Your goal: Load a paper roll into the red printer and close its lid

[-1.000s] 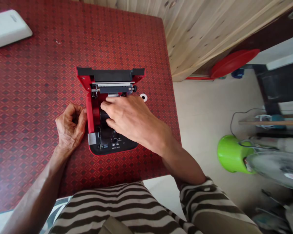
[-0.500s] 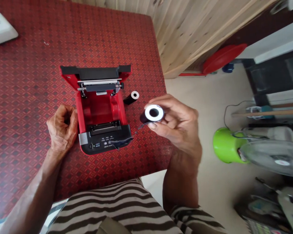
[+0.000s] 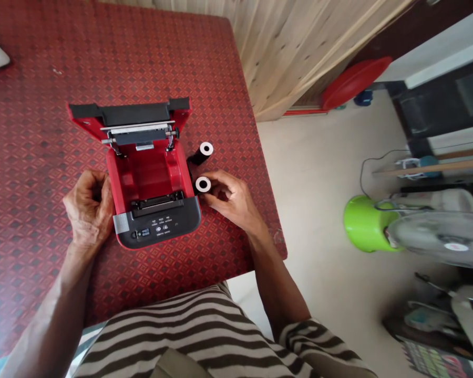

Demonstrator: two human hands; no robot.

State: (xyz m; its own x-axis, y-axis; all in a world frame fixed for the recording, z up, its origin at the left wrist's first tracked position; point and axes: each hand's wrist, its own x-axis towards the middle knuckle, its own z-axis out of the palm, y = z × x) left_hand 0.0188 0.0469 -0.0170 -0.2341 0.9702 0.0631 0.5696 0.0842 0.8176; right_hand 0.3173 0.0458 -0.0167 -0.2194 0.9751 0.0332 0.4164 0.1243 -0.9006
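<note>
One black roll point(image 3: 203, 184), its white end ringing a dark hole, sits in the right hand's point(image 3: 233, 199) grasp at the open red printer's point(image 3: 160, 223) three o'clock; left hand point(image 3: 89, 207) clenched at nine

The printer point(image 3: 150, 173) is a red box with a black front end. Its lid point(image 3: 134, 113) is wide open, tipped up at the back, with a dark roller bar point(image 3: 137, 137) on it. The inside is smooth, red and hollow. To the right of the printer are two black rolls, with white round ends facing up and a dark hole in each. The near roll point(image 3: 203, 185) is just beside the printer; the far roll point(image 3: 206, 149) is farther back.
</note>
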